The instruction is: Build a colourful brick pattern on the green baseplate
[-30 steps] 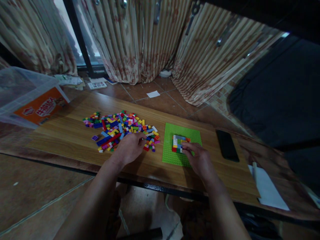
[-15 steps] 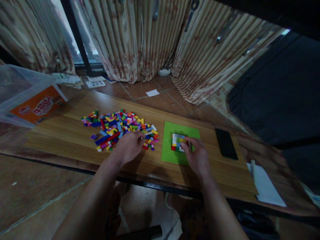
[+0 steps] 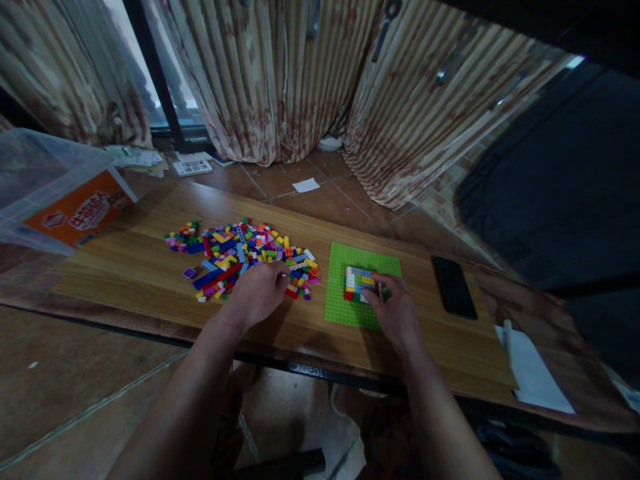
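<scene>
Striped curtains (image 3: 240, 80) at back, tiled floor (image 3: 345, 193) below w/ a white paper scrap (image 3: 306, 185). Head cam: long wood-grain surface (image 3: 295, 343) runs L to R across view. Far L end, clear plastic tub (image 3: 35, 157) w/ orange label (image 3: 80, 208). L-of-ctr, big loose pile of multicol. bricks (image 3: 233, 248), approx. one layer; single purple brick (image 3: 189, 273) just beside pile, L side. R of pile, apart from it, green baseplate (image 3: 337, 313), flat. Small brick build (image 3: 355, 280) on it, abt. mid-plate; white, blue, yellow, red pcs visible, R part hidden by hand. L hand (image 3: 256, 293) over near edge of pile, thumb + index drawn together; can't tell if a brick is between. R hand (image 3: 399, 310) over plate, thumb at build's near side, other fingers reaching over its R side; can't tell if gripping or only resting there. Blk phone (image 3: 454, 287) flat, R of plate, well apart from R hand. White sheet (image 3: 543, 377) past surface's R end, lt.-coloured stick-like item (image 3: 509, 337) at its edge, too small to ID.
</scene>
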A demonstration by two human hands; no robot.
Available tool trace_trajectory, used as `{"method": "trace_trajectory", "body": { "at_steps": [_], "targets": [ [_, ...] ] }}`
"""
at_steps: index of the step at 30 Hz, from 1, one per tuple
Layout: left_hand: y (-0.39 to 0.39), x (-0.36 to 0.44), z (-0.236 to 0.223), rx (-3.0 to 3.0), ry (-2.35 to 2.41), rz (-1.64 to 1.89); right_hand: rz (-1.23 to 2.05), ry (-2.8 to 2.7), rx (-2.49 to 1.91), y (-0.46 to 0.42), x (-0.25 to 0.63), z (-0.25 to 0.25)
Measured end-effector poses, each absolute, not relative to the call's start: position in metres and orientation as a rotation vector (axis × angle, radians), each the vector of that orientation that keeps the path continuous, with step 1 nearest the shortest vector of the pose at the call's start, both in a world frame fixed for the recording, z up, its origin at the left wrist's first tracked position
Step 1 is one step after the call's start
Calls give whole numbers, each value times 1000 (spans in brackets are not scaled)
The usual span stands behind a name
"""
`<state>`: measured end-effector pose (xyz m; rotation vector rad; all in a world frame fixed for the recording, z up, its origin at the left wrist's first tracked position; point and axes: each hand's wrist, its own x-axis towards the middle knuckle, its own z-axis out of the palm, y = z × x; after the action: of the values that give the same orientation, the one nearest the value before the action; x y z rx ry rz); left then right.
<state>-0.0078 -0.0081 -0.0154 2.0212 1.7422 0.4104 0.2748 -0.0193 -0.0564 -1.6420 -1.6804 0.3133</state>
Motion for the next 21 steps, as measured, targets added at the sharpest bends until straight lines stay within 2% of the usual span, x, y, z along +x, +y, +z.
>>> {"method": "trace_trajectory", "body": {
  "at_steps": [15,18,21],
  "targets": [
    [-5,-19,-16,1976,1788,492,324,-1523,-1663,-18,278,-49],
    [-4,-24,-18,1963,1805,536,221,-1462,-1600,-22,269,-40],
    [-4,-28,-15,1945,1824,540,261,-1497,-1488,-28,250,-35]
  ]
}}
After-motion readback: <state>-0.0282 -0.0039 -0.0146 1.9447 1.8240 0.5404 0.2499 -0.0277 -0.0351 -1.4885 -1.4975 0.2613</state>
